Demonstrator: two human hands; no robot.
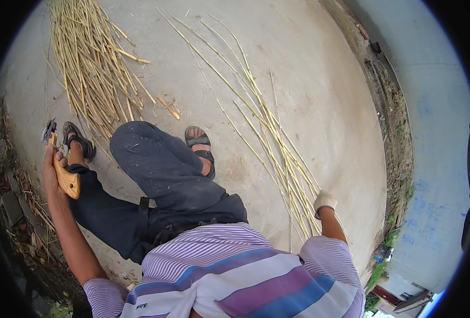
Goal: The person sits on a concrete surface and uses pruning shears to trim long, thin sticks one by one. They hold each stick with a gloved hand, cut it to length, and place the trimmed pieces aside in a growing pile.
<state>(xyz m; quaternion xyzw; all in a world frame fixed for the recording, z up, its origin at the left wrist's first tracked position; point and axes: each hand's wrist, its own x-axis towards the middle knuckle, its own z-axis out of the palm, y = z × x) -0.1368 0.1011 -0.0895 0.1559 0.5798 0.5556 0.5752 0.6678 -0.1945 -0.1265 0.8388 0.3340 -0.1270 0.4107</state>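
In my left hand [50,168] is a tool with a curved wooden handle [68,181] and a small metal head [49,130]; my fingers are wrapped round the handle. The exact kind of tool does not show. My right hand [325,200], in a pale work glove, is closed at the right edge of a loose spread of long, thin cane stalks [277,143]. One stalk seems to run through that fist and out past my forearm. The gloved fingers themselves are mostly hidden.
A thick bundle of cane stalks [89,58] lies on the concrete floor [309,53] at the far left, with broken pieces [170,107] beside it. My sandalled feet stand near its lower end. Dirt and debris [20,212] line the left side; a pale wall [431,106] rises at the right.
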